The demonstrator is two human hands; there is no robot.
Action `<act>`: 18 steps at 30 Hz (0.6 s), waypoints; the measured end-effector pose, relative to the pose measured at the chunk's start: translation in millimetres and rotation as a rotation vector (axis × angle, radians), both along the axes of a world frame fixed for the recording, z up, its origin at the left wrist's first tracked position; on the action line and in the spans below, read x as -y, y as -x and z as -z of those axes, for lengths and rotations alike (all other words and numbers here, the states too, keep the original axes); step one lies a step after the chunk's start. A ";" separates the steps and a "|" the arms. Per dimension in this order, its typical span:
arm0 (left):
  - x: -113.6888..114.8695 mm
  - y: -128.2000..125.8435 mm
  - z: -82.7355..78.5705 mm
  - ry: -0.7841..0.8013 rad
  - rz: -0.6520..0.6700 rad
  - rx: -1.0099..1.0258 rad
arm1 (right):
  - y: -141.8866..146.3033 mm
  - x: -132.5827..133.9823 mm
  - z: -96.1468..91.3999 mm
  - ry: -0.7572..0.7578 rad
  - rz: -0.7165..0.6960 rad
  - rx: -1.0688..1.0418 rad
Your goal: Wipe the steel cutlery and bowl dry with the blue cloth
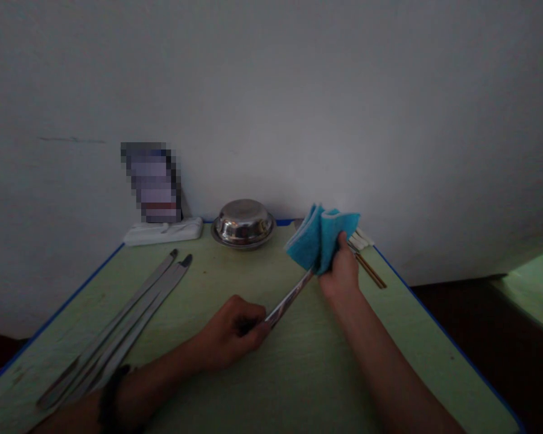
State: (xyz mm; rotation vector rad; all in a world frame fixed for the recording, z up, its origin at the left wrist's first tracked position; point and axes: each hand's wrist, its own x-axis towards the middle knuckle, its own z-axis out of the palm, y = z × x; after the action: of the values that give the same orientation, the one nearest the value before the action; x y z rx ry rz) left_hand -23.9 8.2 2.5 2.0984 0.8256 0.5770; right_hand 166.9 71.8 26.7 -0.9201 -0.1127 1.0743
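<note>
My left hand (235, 331) is closed on the near end of a long, shiny metal utensil (292, 298), pinched between thumb and fingers. The utensil slants up and away to the right above the table. My right hand (344, 268) grips a folded blue cloth (328, 238) around its far part. The cloth covers that part, so I cannot tell what kind of utensil it is. Left of my left hand, several long flat metal utensils (131, 325) with dark tips lie side by side.
The pale green table (298, 374) has a blue edge and meets a grey wall. An upturned metal bowl (244, 222) rests on a metal dish at the back. A blurred phone (156, 184) leans above a white block (163, 232). Brown chopsticks (371, 270) and white pieces (362, 239) lie right.
</note>
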 end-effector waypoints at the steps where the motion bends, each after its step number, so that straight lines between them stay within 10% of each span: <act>1: 0.5 0.4 0.2 -0.005 0.002 0.011 | -5.3 -1.8 -1.3 -0.004 0.005 -0.014; 10: -3.9 -4.8 -1.6 0.610 0.062 0.198 | -7.7 -4.7 4.5 -0.072 0.022 -0.033; 18: 0.5 -9.1 3.8 0.344 -0.202 0.088 | 29.2 11.0 21.8 -0.148 -0.073 0.300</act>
State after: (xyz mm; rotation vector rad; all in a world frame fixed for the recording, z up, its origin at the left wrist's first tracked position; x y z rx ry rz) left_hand -14.7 7.8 -1.3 1.6791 1.0147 0.5831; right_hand 137.7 60.8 5.0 -0.9437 -0.4715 0.9748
